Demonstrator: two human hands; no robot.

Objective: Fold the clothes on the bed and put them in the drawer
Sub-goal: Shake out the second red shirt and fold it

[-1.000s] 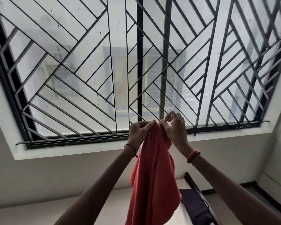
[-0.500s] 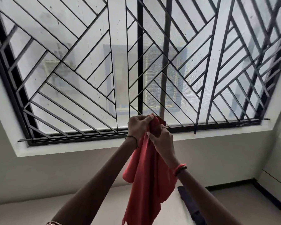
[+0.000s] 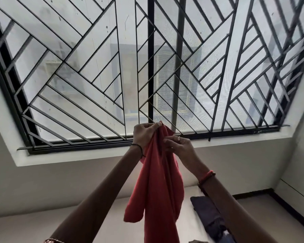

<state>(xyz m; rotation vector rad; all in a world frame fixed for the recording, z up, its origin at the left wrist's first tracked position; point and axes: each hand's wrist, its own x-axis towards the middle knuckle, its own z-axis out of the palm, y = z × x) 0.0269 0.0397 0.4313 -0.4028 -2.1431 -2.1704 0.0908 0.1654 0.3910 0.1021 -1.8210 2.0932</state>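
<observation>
The red cloth [image 3: 158, 186] is hanging in the air in front of the window grille [image 3: 95, 85], held up by its top and trailing down in loose folds between the two forearms, above the bed [image 3: 25, 230]. The left hand [image 3: 144, 135] is gripping the cloth's topmost edge, with its fingers curled over the bunched fabric. The right hand [image 3: 180, 148] is sitting just beside and slightly lower, pinching a fold of the same cloth between thumb and fingers. Both arms are reaching forward and up, with the hands nearly touching at the level of the window sill [image 3: 77, 155]. A thin black thread [image 3: 138, 148] is circling the left wrist and a red band [image 3: 206, 178] the right one. Down to the right, a dark garment [image 3: 209, 216] is lying on the bed, apart from the cloth.
</observation>
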